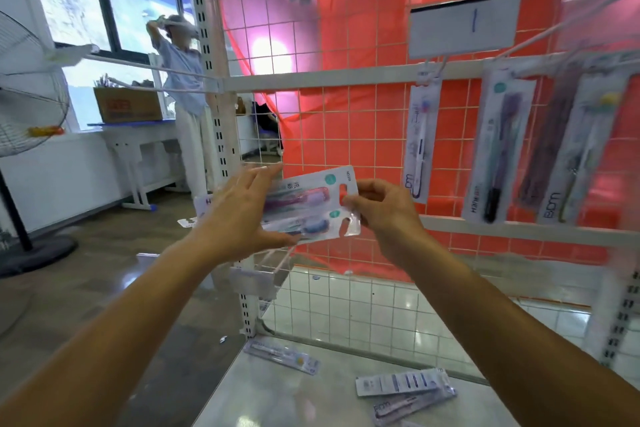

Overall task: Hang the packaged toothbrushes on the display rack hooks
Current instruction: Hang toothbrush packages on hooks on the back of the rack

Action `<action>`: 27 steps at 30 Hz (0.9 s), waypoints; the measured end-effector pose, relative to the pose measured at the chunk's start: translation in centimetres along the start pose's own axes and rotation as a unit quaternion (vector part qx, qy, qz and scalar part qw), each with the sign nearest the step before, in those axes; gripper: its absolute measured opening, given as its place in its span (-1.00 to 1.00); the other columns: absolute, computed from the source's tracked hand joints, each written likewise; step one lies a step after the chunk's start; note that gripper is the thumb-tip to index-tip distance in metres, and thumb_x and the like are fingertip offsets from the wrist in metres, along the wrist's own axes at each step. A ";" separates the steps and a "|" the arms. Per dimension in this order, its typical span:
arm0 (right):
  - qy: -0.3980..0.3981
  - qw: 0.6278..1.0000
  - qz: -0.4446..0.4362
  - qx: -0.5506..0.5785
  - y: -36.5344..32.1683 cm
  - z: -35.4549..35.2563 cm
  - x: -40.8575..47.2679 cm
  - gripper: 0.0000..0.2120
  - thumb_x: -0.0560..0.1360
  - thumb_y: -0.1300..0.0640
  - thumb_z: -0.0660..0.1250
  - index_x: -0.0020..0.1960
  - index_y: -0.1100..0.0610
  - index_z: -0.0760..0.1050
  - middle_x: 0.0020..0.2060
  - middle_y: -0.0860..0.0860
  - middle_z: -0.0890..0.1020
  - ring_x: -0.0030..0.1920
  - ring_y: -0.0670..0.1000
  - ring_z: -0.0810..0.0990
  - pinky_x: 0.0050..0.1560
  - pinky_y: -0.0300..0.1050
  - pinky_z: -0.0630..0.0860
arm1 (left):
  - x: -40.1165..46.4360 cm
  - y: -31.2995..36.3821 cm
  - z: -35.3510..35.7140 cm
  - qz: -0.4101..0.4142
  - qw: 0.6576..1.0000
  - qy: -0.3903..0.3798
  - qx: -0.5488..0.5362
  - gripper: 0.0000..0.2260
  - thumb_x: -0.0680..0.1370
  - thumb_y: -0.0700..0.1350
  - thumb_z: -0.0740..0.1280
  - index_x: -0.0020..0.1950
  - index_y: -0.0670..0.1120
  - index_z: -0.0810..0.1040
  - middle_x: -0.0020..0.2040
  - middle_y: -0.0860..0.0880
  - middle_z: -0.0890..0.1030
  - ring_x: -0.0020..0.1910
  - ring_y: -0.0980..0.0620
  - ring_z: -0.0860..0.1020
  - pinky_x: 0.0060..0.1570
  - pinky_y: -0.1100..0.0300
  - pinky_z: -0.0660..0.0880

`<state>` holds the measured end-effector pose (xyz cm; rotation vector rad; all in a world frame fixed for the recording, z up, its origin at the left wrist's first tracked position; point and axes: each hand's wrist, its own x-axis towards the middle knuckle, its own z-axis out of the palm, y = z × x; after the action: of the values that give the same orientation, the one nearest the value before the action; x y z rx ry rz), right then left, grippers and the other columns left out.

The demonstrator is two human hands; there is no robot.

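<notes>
Two packaged toothbrushes [311, 205] lie sideways between my hands, one with a pink-purple brush above one with a blue brush, hang holes to the right. My left hand [242, 218] holds them from the left, fingers along the top and thumb beneath. My right hand [384, 215] pinches the hang-hole end. An empty white hook [273, 260] juts out just below the packs. Several packs [495, 149] hang on the wire rack [346, 135] to the right.
More toothbrush packs [405, 388] and one single pack [280, 355] lie on the metal shelf [277, 399] below. A white upright [221, 115] borders the rack. A person [183, 80] stands by the window at left, beside a floor fan [24, 97].
</notes>
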<state>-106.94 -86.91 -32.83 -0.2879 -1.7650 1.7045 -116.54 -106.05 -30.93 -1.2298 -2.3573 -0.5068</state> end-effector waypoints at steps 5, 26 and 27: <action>-0.004 0.998 -0.046 -0.034 -3.0 -3.2 -0.7 -0.83 0.48 0.32 0.38 -0.14 0.04 0.57 -0.17 0.01 0.68 -0.19 0.00 0.67 -0.18 -0.12 0.64 | 1.1 2.6 -0.6 0.011 0.999 -0.033 0.004 -0.11 0.26 0.24 0.52 0.47 0.06 0.17 0.28 -0.03 0.48 0.11 0.00 0.45 0.16 0.10 0.43; 0.018 0.999 -0.031 -0.037 -4.6 -12.6 -1.8 -0.82 0.49 0.30 0.36 0.08 0.18 0.55 -0.09 0.11 0.63 -0.07 0.11 0.63 -0.11 -0.03 0.62 | 1.0 10.6 3.1 -0.017 0.865 -0.250 -0.434 -0.63 0.40 -0.29 0.49 0.07 0.08 0.55 -0.04 0.05 0.67 -0.04 0.07 0.65 -0.02 0.19 0.60; 0.047 0.997 -0.042 -0.041 -4.5 -12.6 -1.8 -0.78 0.49 0.27 0.37 0.13 0.16 0.52 -0.11 0.06 0.61 -0.07 0.07 0.62 -0.14 -0.11 0.58 | 0.9 10.8 3.6 -0.018 0.858 -0.243 -0.452 -0.64 0.40 -0.30 0.48 0.09 0.05 0.56 -0.04 0.04 0.68 -0.05 0.07 0.65 -0.06 0.22 0.60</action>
<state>-96.91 -78.38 -29.88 -0.3199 -1.7564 1.5370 -108.76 -97.78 -32.20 -1.8705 -2.6120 -1.6139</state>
